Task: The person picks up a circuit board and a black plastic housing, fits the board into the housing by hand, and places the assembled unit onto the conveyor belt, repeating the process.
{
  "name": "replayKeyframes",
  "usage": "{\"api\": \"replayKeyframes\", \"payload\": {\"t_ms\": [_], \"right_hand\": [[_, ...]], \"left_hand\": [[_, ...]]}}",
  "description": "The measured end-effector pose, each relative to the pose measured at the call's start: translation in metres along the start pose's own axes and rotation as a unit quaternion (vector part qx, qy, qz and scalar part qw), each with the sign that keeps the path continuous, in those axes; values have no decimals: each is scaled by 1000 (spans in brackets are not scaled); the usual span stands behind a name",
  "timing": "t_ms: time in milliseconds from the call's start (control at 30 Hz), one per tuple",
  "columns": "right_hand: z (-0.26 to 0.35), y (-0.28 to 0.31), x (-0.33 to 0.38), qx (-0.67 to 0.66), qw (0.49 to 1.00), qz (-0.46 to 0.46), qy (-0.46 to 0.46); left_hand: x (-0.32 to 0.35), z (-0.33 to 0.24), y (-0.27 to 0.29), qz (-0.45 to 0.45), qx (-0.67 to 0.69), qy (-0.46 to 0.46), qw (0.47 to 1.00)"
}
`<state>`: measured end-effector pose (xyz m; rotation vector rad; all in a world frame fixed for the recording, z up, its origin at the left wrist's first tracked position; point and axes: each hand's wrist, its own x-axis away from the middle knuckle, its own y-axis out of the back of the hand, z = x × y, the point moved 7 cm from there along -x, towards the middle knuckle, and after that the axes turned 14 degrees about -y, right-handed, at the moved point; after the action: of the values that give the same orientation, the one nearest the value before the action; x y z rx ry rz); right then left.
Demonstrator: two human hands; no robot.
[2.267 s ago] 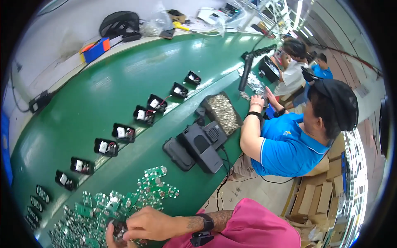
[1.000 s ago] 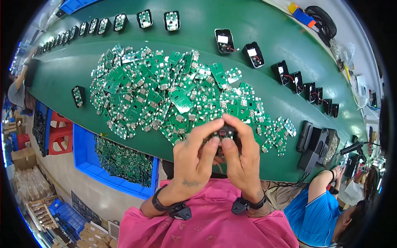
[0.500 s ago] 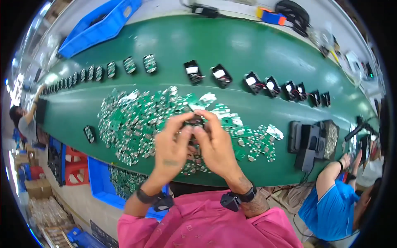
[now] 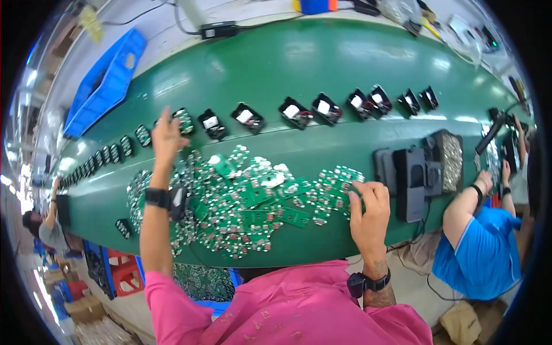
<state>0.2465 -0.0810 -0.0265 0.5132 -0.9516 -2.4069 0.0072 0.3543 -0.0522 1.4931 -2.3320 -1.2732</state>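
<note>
**Both hands out over the board pile**

Left hand (image 4: 165, 133) is stretched out far, fingers pinching a small green board (image 4: 184, 119) at the row of black holders (image 4: 247, 118). Right hand (image 4: 368, 210) sits curled on the near-right edge of the board pile (image 4: 247, 198) on the green bench (image 4: 322, 63); can't tell if it's gripping anything.

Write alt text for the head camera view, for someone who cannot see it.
A person in a pink top reaches the left hand out to a small black unit in a row on a green belt, while the right hand rests at the edge of a heap of green circuit boards. A co-worker in blue sits at right.
</note>
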Motion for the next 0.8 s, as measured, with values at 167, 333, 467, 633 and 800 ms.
{"api": "replayKeyframes", "payload": {"t_ms": [167,333,467,633,800], "right_hand": [[-13,2,-13,11,998,13,-61],[-20,-6,-15,61,993,76,-64],[-33,-5,-19,28,992,78,-93],[-33,-4,-20,-43,993,42,-99],[-28,-16,-14,-305,918,148,-205]], "left_hand": [[10,-98,-12,119,-195,-262,938],[14,-91,-49,221,-144,-162,951],[17,-93,-56,184,-143,-198,952],[8,-107,-39,122,18,-136,983],[58,-142,1,31,502,-5,865]]}}
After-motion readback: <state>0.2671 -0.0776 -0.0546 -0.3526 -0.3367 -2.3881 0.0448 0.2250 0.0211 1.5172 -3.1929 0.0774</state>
